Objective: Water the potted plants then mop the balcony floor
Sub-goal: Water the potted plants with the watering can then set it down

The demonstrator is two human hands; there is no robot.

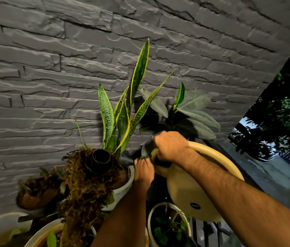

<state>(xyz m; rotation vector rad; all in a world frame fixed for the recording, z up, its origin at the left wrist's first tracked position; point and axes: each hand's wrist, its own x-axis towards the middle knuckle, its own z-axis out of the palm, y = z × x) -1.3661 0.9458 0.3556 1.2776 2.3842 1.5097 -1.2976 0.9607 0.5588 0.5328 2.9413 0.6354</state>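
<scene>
Cream plastic watering can point(185, 191), round-bodied, gripped by right hand point(170, 146); left hand point(143, 171) pinches leaf point(147, 148).

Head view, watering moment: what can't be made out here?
- Cream round plastic watering can: its spout is hidden behind the right hand and left hand; no water stream shows.
- Snake plant with yellow-edged leaves: its pot is hidden by the brown moss pole.
- White round pot, bottom edge: cut off; soil too dark to judge.
</scene>
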